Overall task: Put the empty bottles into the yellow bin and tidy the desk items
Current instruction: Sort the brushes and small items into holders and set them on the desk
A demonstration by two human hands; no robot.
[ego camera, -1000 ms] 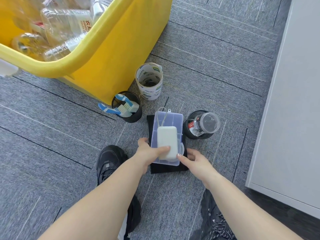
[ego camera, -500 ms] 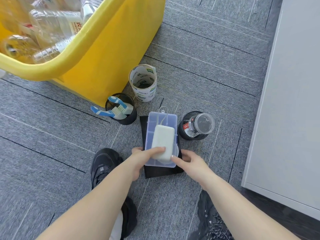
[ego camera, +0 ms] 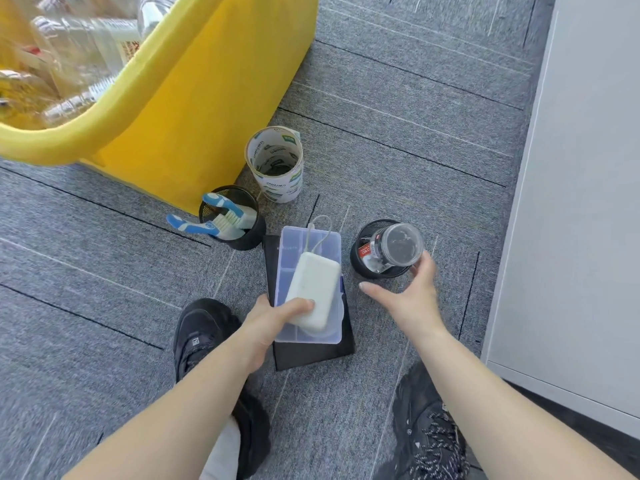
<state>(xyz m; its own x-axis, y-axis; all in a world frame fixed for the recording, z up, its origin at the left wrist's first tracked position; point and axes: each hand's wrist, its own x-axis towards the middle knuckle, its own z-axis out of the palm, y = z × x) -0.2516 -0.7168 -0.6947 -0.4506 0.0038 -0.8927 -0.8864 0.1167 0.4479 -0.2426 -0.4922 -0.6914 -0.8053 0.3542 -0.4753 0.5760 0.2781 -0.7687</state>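
A yellow bin (ego camera: 194, 109) at the top left holds several clear empty bottles (ego camera: 79, 53). On the grey carpet lies a stack: a black flat item (ego camera: 311, 355), a clear plastic compartment box (ego camera: 311, 247) on it, and a white power bank (ego camera: 313, 289) with a short cable on top. My left hand (ego camera: 273, 323) grips the near left corner of the stack, thumb on the power bank. My right hand (ego camera: 408, 292) is off the stack, fingers spread, reaching to a black mesh cup (ego camera: 363, 261) that holds a clear jar (ego camera: 398, 247); fingertips touch the jar's rim.
A second black mesh cup (ego camera: 242, 233) holds blue-and-white toothbrushes (ego camera: 214, 226). A roll of printed tape (ego camera: 275, 164) stands beside the bin. A pale cabinet side (ego camera: 581, 202) fills the right. My two black shoes (ego camera: 207, 334) are below the stack.
My right hand has let go of the stack's near right corner and moved right to the mesh cup with the jar. The power bank has tilted slightly. My left hand keeps its grip.
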